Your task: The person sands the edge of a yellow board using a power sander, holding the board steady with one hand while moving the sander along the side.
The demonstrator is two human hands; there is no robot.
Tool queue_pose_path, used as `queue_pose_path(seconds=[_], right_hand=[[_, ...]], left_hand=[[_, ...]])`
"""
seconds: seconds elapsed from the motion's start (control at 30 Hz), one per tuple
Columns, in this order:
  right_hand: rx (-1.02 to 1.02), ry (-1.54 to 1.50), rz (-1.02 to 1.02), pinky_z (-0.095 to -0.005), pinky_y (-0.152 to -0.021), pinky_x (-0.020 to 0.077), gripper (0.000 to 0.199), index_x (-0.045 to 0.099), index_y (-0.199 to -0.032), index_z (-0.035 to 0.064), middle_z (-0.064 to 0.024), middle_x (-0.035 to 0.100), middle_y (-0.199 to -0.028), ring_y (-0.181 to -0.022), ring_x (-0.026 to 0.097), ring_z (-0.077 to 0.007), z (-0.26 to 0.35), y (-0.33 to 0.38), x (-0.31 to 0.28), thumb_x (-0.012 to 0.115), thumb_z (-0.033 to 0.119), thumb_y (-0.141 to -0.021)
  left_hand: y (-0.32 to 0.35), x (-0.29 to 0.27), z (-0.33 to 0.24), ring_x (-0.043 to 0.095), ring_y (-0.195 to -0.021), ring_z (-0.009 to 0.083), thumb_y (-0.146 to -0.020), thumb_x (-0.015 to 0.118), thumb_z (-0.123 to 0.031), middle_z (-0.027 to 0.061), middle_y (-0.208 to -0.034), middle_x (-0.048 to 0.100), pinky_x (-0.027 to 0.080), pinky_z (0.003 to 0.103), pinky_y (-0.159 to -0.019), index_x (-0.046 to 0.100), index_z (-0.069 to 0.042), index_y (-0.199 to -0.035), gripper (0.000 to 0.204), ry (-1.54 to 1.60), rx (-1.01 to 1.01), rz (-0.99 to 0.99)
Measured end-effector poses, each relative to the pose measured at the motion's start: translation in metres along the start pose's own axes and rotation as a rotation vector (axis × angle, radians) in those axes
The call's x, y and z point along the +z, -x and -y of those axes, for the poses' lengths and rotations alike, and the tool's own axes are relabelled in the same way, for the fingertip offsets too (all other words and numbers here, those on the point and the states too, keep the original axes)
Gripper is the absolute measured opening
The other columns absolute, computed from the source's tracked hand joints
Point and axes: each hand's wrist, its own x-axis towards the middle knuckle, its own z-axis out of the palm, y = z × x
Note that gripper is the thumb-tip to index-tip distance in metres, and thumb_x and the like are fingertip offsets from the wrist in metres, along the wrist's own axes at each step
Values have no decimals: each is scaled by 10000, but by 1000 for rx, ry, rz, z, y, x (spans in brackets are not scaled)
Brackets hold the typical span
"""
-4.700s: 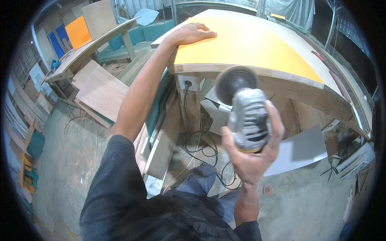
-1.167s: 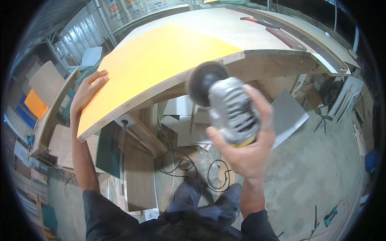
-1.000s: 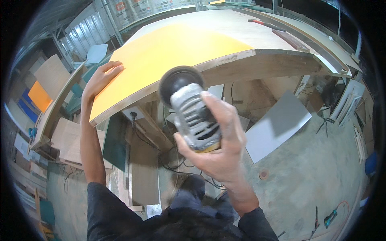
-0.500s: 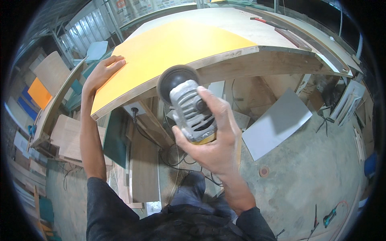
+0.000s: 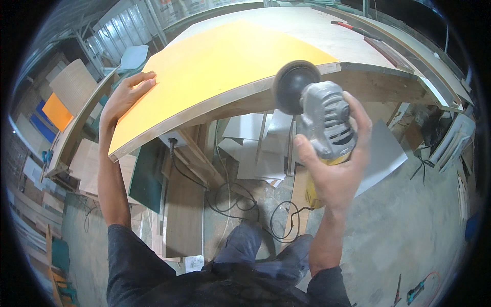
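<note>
My right hand (image 5: pixel 340 171) is wrapped round a grey and yellow angle grinder (image 5: pixel 327 120), its power cord hanging from the rear. The grinder's round dark disc (image 5: pixel 296 88) is at the front edge of a yellow-faced panel (image 5: pixel 220 66), near the panel's right end; whether it touches the wood cannot be made out. At the panel's left edge rests my left hand (image 5: pixel 130 92), holding nothing, its fingers laid on the yellow surface and the forearm hanging down outside the edge.
A black cord (image 5: pixel 189 176) runs from a socket (image 5: pixel 173 140) under the bench to loops on the floor. White sheets (image 5: pixel 255 148) lean below. A red-handled tool (image 5: pixel 355 29) lies on the bench, and a teal power tool (image 5: pixel 417 292) on the floor at right.
My right hand has moved the grinder rightward along the panel's front edge. My left hand stays at the panel's left edge. The whole view has shifted slightly.
</note>
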Motion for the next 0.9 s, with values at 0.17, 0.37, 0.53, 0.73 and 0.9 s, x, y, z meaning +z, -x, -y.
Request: queue_pose_path(seconds=[0.17, 0.37, 0.53, 0.73, 0.9], right_hand=[[228, -25, -51, -392, -1049, 522, 817, 541, -1478, 107, -136, 604, -1322, -1227, 620, -258, -9, -16, -27, 882, 113, -736], [134, -17, -54, -387, -1056, 524, 836, 513, -1489, 76, -130, 545, -1374, -1239, 605, -254, 30, 9, -14, 888, 130, -744], [61, -113, 139, -377, -1104, 506, 843, 517, -1501, 91, -131, 545, -1424, -1277, 597, -248, 92, 45, 50, 874, 97, -738], [-114, -90, 288, -376, -1046, 550, 864, 519, -1497, 76, -151, 620, -1367, -1213, 658, -264, 140, 80, 114, 909, 88, -726], [-98, -77, 321, -397, -987, 552, 858, 545, -1474, 76, -163, 639, -1304, -1149, 674, -280, 168, 94, 147, 924, 89, -705]], left_hand=[[4, 0, -1, 641, -1273, 312, -962, 707, -557, 210, -1398, 682, 439, 398, -1125, 681, 13, -1385, 710, -4, 39, -18], [2, -1, 11, 676, -1211, 270, -975, 692, -548, 174, -1328, 721, 482, 391, -1085, 716, 2, -1324, 652, -118, 165, -79], [-4, 6, 16, 699, -1146, 254, -920, 698, -647, 170, -1253, 750, 514, 396, -1025, 748, -64, -1288, 691, -107, 187, -78], [-8, 7, 21, 709, -1115, 277, -951, 675, -636, 159, -1262, 748, 526, 402, -996, 741, -101, -1305, 645, -65, 143, -67], [-13, 12, 23, 721, -1070, 268, -950, 682, -625, 161, -1222, 762, 542, 363, -951, 738, -89, -1310, 647, -52, 172, -84]])
